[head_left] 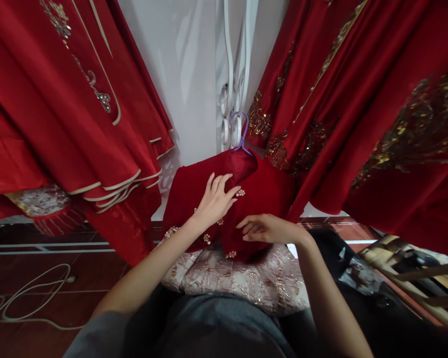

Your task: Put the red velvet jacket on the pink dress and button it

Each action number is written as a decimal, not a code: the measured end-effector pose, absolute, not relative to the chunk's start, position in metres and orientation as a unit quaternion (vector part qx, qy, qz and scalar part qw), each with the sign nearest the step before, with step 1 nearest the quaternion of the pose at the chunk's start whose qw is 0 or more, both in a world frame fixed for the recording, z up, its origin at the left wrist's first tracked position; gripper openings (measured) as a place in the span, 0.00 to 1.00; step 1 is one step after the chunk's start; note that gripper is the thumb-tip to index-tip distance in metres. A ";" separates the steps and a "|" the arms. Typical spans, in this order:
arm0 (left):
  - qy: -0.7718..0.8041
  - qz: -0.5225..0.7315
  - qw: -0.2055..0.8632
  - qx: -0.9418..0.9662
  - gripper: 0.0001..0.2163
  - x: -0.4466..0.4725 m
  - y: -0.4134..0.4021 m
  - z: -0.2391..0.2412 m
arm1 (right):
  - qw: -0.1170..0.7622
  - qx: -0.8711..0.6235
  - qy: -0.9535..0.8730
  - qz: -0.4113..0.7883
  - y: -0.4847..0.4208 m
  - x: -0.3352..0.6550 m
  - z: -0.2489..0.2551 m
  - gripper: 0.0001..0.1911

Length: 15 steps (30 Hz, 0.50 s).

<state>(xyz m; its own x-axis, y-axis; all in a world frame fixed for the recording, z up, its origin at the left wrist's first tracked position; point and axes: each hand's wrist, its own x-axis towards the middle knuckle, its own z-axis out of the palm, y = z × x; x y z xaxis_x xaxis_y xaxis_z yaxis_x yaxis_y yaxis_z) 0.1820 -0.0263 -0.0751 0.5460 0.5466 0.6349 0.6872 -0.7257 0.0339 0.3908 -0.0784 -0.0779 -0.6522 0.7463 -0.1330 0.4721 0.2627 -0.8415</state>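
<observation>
A dark red velvet garment [261, 199] with a round neckline hangs before me on a purple hanger [242, 141]. Small pearl-and-gold ornaments [241, 193] run down its front. Over the upper front is my left hand [216, 201], fingers apart, thumb and fingertips near the topmost ornament, holding nothing I can see. My right hand [271, 228] is lower and to the right, its fingers loosely bent and apart against the red cloth. Whether it touches the velvet, I cannot tell. Pale pink-gold brocade fabric [246, 278] lies below the red garment, close to my lap.
White scrolled metalwork [226, 99] stands behind the hanger. Long red garments with beading hang at left [108, 134] and right [321, 99]. A pale cable [33, 283] loops on the tiled floor at left. Slatted wood [429, 273] is at lower right.
</observation>
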 end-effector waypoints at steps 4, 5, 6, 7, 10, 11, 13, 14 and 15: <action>-0.317 -0.271 0.112 -0.902 0.10 0.191 -0.004 -0.068 | 0.157 -0.398 -0.777 0.461 -0.081 0.399 -0.070 0.19; -0.308 -0.254 0.114 -0.910 0.10 0.191 0.000 -0.067 | 0.160 -0.403 -0.776 0.458 -0.082 0.401 -0.069 0.19; -0.298 -0.234 0.125 -0.917 0.10 0.191 0.003 -0.065 | 0.163 -0.407 -0.775 0.455 -0.082 0.402 -0.068 0.19; -0.287 -0.215 0.145 -0.922 0.09 0.191 0.005 -0.063 | 0.164 -0.410 -0.775 0.452 -0.083 0.403 -0.067 0.19; -0.257 -0.172 0.231 -0.922 0.09 0.190 0.010 -0.060 | 0.165 -0.412 -0.774 0.452 -0.083 0.405 -0.064 0.20; -0.250 -0.166 0.256 -0.919 0.08 0.189 0.012 -0.059 | 0.163 -0.411 -0.774 0.454 -0.084 0.405 -0.064 0.20; -0.243 -0.159 0.291 -0.912 0.08 0.189 0.014 -0.059 | 0.162 -0.407 -0.773 0.459 -0.084 0.405 -0.063 0.20; -0.242 -0.156 0.300 -0.909 0.08 0.189 0.016 -0.060 | 0.163 -0.405 -0.773 0.459 -0.084 0.405 -0.063 0.20; -0.241 -0.155 0.305 -0.908 0.08 0.189 0.016 -0.060 | 0.165 -0.405 -0.773 0.459 -0.084 0.405 -0.063 0.20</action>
